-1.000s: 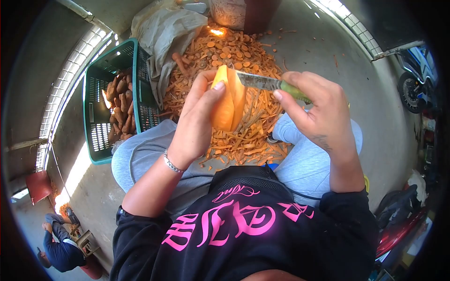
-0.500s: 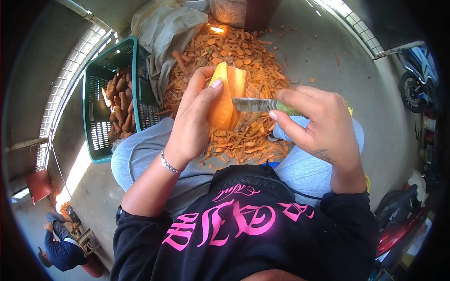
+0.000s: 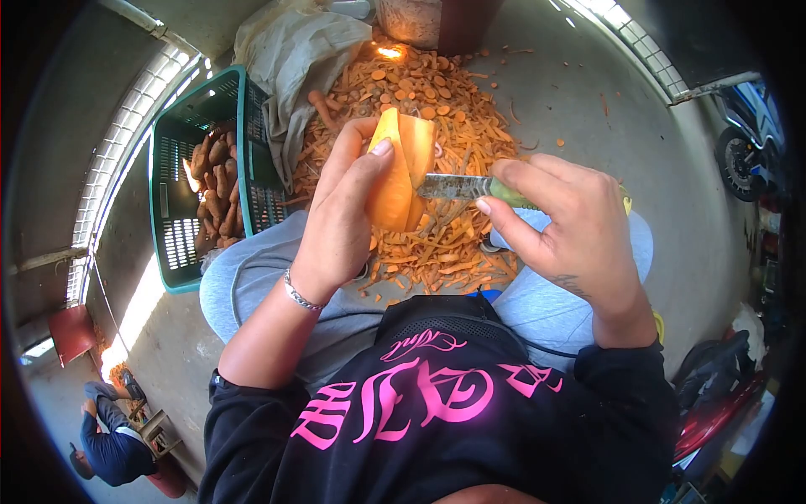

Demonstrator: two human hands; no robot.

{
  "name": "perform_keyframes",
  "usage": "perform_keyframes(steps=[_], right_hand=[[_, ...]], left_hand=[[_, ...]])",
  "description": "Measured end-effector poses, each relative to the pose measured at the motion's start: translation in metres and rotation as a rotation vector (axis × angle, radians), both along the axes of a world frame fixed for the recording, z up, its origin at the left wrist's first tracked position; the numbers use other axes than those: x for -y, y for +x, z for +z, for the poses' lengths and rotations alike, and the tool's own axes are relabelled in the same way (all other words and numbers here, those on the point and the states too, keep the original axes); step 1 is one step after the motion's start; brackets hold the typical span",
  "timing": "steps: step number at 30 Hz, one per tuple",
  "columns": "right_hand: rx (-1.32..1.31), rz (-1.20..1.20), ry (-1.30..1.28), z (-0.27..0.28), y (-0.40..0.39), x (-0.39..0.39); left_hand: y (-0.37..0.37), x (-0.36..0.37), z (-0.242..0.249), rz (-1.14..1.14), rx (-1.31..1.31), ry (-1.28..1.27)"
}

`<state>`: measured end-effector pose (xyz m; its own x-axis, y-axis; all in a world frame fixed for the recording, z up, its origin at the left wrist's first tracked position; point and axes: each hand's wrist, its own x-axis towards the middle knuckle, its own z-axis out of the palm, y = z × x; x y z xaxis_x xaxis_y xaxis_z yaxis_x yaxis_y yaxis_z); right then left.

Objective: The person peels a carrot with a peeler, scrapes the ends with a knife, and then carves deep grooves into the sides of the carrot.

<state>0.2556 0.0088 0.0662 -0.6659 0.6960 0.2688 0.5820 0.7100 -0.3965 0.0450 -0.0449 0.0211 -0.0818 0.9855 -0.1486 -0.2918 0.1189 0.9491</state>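
Observation:
My left hand (image 3: 340, 197) is wrapped round a peeled orange root (image 3: 390, 197), held upright with its cut faces showing between thumb and fingers. My right hand (image 3: 571, 223) grips the green handle of a knife (image 3: 456, 186). The stained blade points left, its tip at or very near the root's right side; whether it touches is hard to tell. Below both hands lies a heap of orange peelings and slices (image 3: 445, 244) on the floor, between my bent legs.
A green crate (image 3: 242, 151) holding brown unpeeled roots (image 3: 217, 181) stands at the left, beside a whitish sack (image 3: 294, 59). Another person (image 3: 117, 449) sits at the lower left. A motorcycle (image 3: 743, 147) is at the right, and a dark red container (image 3: 470, 25) at the top.
The root has shifted slightly left and turned a little in my left hand. The knife and my right hand have moved only slightly.

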Motion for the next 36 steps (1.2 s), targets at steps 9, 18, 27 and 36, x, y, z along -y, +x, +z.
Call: perform_keyframes(steps=[9, 18, 27, 36], right_hand=[[-0.105, -0.120, 0.048, -0.008, 0.006, -0.020], [-0.259, -0.025, -0.673, -0.002, 0.007, -0.012], [-0.237, 0.075, -0.614, -0.001, -0.002, -0.010], [-0.130, 0.170, -0.644, 0.001, 0.001, -0.008]], left_hand=[[0.011, 0.006, 0.005, -0.033, 0.095, -0.054], [0.003, 0.004, -0.001, 0.010, -0.061, 0.065], [0.005, 0.005, 0.003, 0.017, -0.018, 0.066], [0.006, 0.004, 0.004, 0.019, -0.148, 0.076]])
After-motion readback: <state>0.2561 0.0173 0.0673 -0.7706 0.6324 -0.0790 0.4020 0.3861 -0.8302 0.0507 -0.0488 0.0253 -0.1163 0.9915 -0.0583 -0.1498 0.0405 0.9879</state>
